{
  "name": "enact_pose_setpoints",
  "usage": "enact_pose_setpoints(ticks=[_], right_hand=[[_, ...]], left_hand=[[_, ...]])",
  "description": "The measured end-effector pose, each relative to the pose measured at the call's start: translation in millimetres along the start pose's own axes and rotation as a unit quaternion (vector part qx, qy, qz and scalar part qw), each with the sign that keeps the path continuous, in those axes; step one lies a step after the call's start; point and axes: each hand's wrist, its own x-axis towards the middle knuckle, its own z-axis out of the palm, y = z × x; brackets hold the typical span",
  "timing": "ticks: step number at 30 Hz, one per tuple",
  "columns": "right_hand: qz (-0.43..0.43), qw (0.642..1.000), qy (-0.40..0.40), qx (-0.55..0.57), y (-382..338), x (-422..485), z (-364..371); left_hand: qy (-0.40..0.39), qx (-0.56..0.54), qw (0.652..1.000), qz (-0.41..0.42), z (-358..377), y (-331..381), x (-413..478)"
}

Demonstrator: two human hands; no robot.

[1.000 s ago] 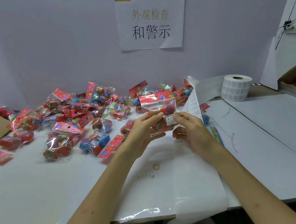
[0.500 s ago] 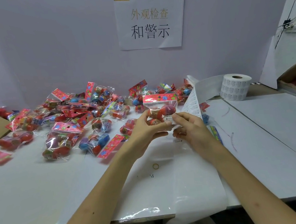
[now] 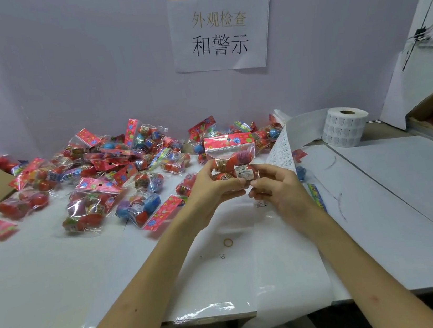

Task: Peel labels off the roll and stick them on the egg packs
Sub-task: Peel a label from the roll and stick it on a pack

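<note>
The egg pack (image 3: 231, 148) has come upright from its tilt, and the label (image 3: 244, 174) now lies flat on its lower front, so this one looks done. My left hand (image 3: 213, 189) grips it; my right hand (image 3: 276, 186) pinches it just beside the label (a last press, probably). The roll (image 3: 344, 127) trails its strip (image 3: 280, 152) close by my right hand; more packs (image 3: 118, 176) lie heaped to the left.

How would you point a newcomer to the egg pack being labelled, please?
Find the paper sign on the back wall; straight below it, before the pile of packs on the white table, the left hand and right hand hold up the egg pack. Unlike its neighbours, it is upright and off the table, with a small white label on its front.
</note>
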Motion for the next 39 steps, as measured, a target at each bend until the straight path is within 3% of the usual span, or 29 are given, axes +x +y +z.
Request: enact_pose_setpoints(ticks=[39], right_hand=[[0.014, 0.999, 0.017, -0.032, -1.8, -3.6, 5.0]], left_hand=[[0.050, 0.078, 0.995, 0.045, 3.8, -3.6, -2.1]])
